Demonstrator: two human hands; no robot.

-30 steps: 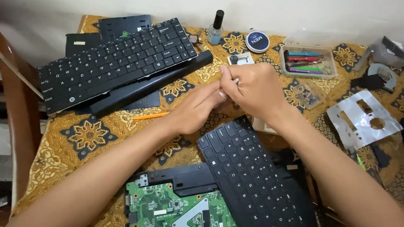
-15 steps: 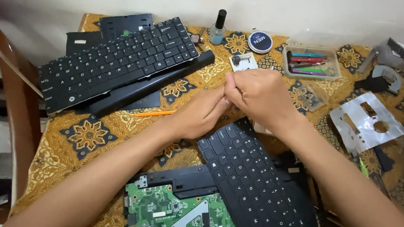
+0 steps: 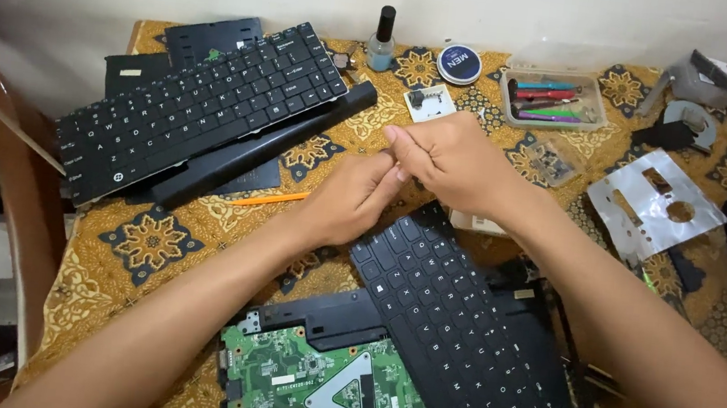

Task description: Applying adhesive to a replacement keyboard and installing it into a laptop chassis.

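My left hand [image 3: 348,195] and my right hand [image 3: 448,157] meet fingertip to fingertip above the patterned cloth [image 3: 153,240], just beyond the top edge of a loose black keyboard [image 3: 467,332]. The fingers of both hands are pinched together. Anything held between them is hidden. The keyboard lies diagonally over a black laptop base, with a green circuit board [image 3: 317,388] exposed at its lower left. A small white-backed part [image 3: 429,103] lies just beyond my right hand.
A second black keyboard [image 3: 203,106] rests on black panels and a long black bar at the back left. An orange pencil [image 3: 270,198], a small bottle [image 3: 381,42], a round tin [image 3: 459,64], a clear tray of pens [image 3: 553,100] and a metal shield plate [image 3: 652,203] lie around.
Both hands have stayed joined and shifted slightly toward me and downward. My right fingers have curled tighter over the left fingertips.
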